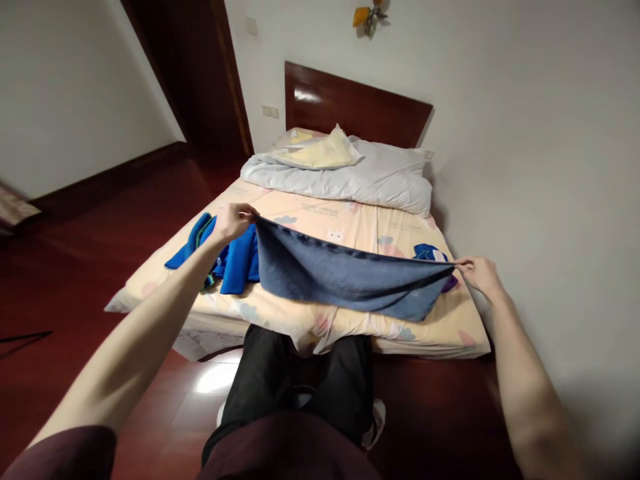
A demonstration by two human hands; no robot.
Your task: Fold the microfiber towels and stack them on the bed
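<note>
A blue-grey towel [345, 277] is stretched out between my two hands above the foot of the bed. My left hand [234, 221] pinches its upper left corner. At the opposite upper corner, my right hand [477, 272] grips the cloth between thumb and fingers. The upper edge is taut and slants down to the right, while the lower part hangs over the bedsheet. Bright blue clothing [241, 267] lies on the bed beside and partly behind my left hand. Near my right hand, a small blue and white cloth item [429, 253] is partly hidden by the towel.
The bed's patterned sheet [310, 207] spreads beneath the towel. A folded grey quilt [390, 177] and a pale yellow pillow [325, 150] lie toward the wooden headboard [350, 100]. A white wall [540, 133] runs along the right; dark red floor [125, 233] is at left.
</note>
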